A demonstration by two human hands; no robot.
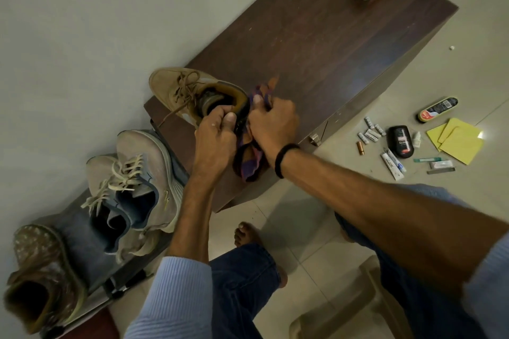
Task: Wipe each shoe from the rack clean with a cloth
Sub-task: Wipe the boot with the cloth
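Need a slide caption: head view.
Left hand grips tan shoe on cabinet; right hand holds striped cloth at its heel.

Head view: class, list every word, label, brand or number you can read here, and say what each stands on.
None reads for certain.
Oval polish tin: red-white label, barcode, too blurred.
Black bottle: label too blurred.
Batteries: print too small.
Tubes: print too small.
Brown shoe, cloth: no text seen.

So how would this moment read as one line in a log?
step: heel wipe | left hand: grips tan shoe | right hand: holds cloth against heel | on: cabinet top
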